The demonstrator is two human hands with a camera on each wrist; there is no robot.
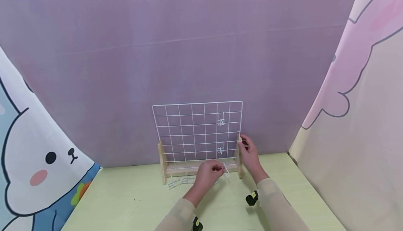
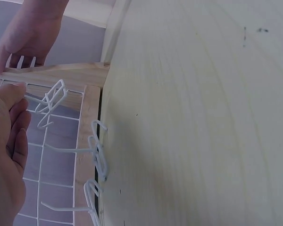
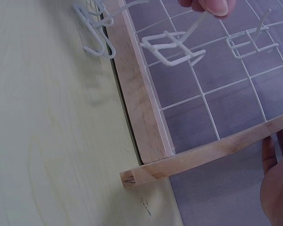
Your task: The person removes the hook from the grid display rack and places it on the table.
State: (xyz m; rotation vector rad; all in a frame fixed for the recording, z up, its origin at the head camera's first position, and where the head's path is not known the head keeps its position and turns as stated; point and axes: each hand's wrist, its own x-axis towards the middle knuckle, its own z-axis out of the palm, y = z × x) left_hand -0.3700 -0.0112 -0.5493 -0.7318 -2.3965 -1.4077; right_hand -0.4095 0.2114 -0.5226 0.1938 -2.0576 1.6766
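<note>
With the right hand (image 1: 250,154) gripping the right wooden post (image 1: 240,157) of the upright wire grid panel (image 1: 189,129), the left hand (image 1: 206,175) pinches a white wire hook (image 1: 225,171) just before the panel's base, seemingly mid-hanging; next, its clips must catch a grid wire.

Open tabletop (image 1: 132,203) before upright grid (image 1: 189,129)

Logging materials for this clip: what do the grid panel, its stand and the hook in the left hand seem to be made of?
Grid panel: thin wire, smooth white coating, probably painted metal. Stand: pale unfinished-looking wood, with visible grain and a cut end. Hook, pinched by the left hand: the same white-coated wire, bent into loops. The right hand grips the stand's upright.
</note>
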